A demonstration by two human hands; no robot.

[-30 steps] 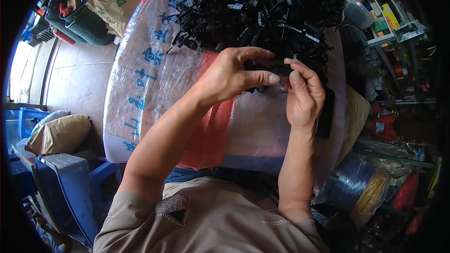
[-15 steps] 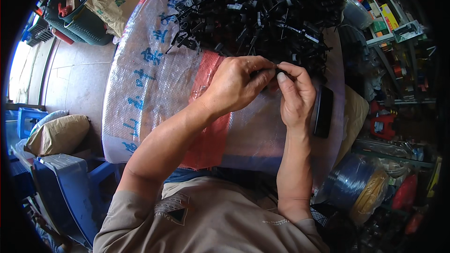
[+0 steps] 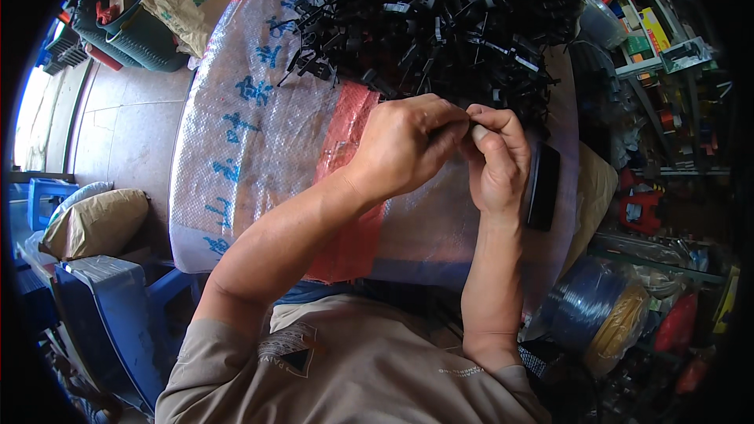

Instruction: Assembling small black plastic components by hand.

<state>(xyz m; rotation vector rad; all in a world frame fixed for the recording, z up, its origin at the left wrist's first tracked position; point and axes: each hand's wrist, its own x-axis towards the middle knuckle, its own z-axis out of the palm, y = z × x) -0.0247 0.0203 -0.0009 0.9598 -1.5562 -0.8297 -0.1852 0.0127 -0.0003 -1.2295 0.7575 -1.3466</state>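
Over the near edge of a heap of black plastic parts (image 3: 440, 31), my two hands meet at their fingertips. My left hand (image 3: 412, 141) is closed, with thumb and forefinger pinched together and pointing right. Facing it, my right hand (image 3: 501, 161) is pinched too, its thumb against the forefinger. A small black piece (image 3: 473, 122) shows between the fingertips; the fingers cover most of it, so its shape cannot be told. Beneath lies a woven plastic sack (image 3: 259, 173) with blue writing and a red band (image 3: 345, 228), spread over the work surface.
Right of my right hand lies a dark, phone-like slab (image 3: 543, 188). Shelves of boxes and tools (image 3: 660, 55) stand at the far right, with wrapped coils of tubing (image 3: 589, 314) nearer. On the left are a blue plastic stool (image 3: 110, 322), a filled paper sack (image 3: 98, 224) and a grey-green bin (image 3: 145, 39).
Both hands stay together in front of the heap. My left hand has shifted slightly right, and the right thumb is more bent, with the fingertips closer together.
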